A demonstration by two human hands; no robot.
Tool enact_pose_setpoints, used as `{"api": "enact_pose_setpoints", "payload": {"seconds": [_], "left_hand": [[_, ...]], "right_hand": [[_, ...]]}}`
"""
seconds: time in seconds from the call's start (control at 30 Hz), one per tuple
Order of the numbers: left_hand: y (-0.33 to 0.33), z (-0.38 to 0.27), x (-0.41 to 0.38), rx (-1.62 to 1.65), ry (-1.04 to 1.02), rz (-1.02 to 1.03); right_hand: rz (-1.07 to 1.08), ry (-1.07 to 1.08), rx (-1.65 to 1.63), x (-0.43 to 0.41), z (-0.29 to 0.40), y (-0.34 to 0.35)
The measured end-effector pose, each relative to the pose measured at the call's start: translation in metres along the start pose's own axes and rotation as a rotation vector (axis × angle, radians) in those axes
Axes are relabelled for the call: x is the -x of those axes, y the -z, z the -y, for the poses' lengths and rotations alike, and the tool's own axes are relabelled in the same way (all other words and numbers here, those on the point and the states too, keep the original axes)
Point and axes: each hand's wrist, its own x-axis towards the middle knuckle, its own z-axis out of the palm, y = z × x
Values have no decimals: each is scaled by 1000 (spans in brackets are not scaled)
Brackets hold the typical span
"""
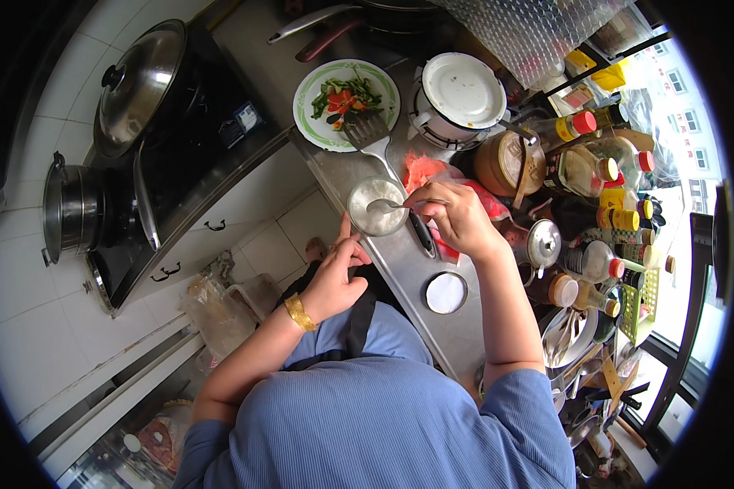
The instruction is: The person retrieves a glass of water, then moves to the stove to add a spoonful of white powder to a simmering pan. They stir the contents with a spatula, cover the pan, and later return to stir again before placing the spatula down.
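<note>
My right hand point(455, 217) grips the handle of a metal spoon point(384, 206), whose bowl rests in a white grainy substance inside a round glass jar point(377, 229). The jar stands lidless near the counter's front edge. My left hand point(339, 278) has its index finger stretched to the jar's near side, seemingly touching it, with the other fingers bent and nothing visible in them. A round lid with a white inner face point(446, 293) lies on the metal counter point(459, 336). Beyond the jar, a slotted spatula point(370, 134) rests its blade on a green-rimmed plate point(306, 116) of cooked greens and red pieces.
A white enamel pot point(465, 91) stands behind the plate. A red cloth point(425, 168) lies beside the spatula's black handle. Bottles point(587, 165) and a lidded ceramic pot point(504, 165) crowd the window side. At left, a lidded wok point(140, 85) sits on the black stove point(220, 104).
</note>
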Motion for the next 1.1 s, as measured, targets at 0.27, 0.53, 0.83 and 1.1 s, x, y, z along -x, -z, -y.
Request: {"api": "enact_pose_setpoints", "payload": {"seconds": [0.27,0.53,0.83,1.1], "left_hand": [[-17,2,-3,313,5,4],[-21,1,-5,395,59,13],[-23,5,-6,313,25,-38],[-21,6,-6,293,43,-31]], "right_hand": [[-14,-86,-150,-9,-8,-3],[-144,-279,-183,-11,-6,-12],[-411,-430,-119,-1,7,-30],[-485,-401,-87,-13,21,-46]]}}
